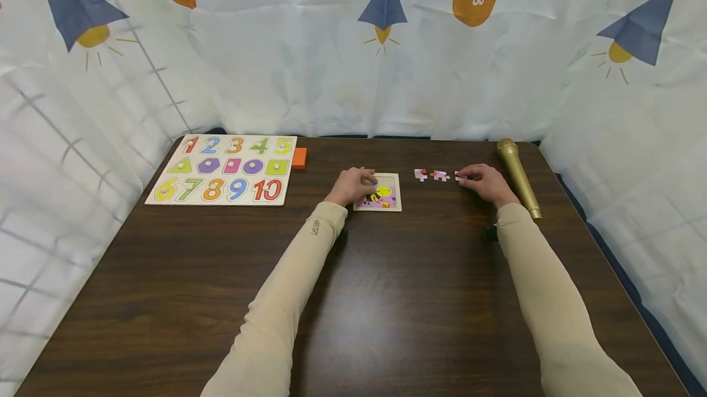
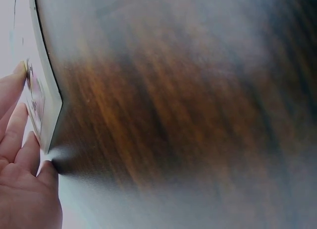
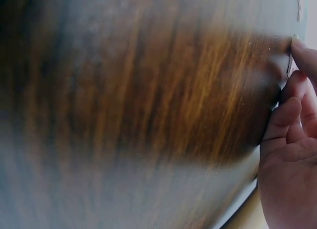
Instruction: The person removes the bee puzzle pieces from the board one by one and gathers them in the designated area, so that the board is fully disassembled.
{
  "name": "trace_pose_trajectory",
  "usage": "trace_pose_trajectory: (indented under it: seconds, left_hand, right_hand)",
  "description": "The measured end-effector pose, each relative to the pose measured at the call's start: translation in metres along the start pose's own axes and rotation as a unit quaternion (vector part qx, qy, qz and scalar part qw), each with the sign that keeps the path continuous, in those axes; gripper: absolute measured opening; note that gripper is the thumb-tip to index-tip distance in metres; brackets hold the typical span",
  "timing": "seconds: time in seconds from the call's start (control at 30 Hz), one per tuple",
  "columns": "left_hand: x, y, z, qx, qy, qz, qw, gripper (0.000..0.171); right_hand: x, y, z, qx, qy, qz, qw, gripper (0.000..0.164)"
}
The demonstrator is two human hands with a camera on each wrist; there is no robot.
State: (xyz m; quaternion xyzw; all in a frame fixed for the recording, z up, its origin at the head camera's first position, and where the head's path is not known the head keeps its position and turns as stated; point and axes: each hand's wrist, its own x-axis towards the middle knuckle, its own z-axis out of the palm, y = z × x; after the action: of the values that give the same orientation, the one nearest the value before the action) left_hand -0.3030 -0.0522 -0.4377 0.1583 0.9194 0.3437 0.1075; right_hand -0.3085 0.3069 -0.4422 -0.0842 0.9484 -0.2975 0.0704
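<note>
A small square puzzle board [image 1: 399, 200] with a yellow bee picture lies near the table's middle. My left hand [image 1: 353, 186] rests over its left side, and one fingertip touches the picture in the left wrist view. Whether those fingers hold a piece is hidden. To the board's right, two loose jigsaw pieces [image 1: 440, 176] lie in a row. At the end of that row my right hand [image 1: 486, 181] pinches a third jigsaw piece [image 1: 458, 176], mostly covered by its fingers. In the right wrist view that piece appears as a thin edge at the fingertips.
A large board [image 1: 215, 170] with coloured numbers and shapes lies at the left, with an orange block [image 1: 299, 158] by its right edge. A gold cylinder [image 1: 519, 177] lies just right of my right hand. Printed white curtains [image 1: 331, 78] surround the brown table [image 1: 381, 299].
</note>
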Motion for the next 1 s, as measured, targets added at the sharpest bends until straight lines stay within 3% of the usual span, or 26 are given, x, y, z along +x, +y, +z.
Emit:
trace_pose_trajectory:
  seconds: [1.0]
  left_hand:
    - [0.0000,-0.0017,-0.0007,-0.031,-0.005,-0.011,0.9995,0.029]
  right_hand:
    - [0.0009,0.0034,0.0024,0.024,0.012,-0.003,1.000,0.035]
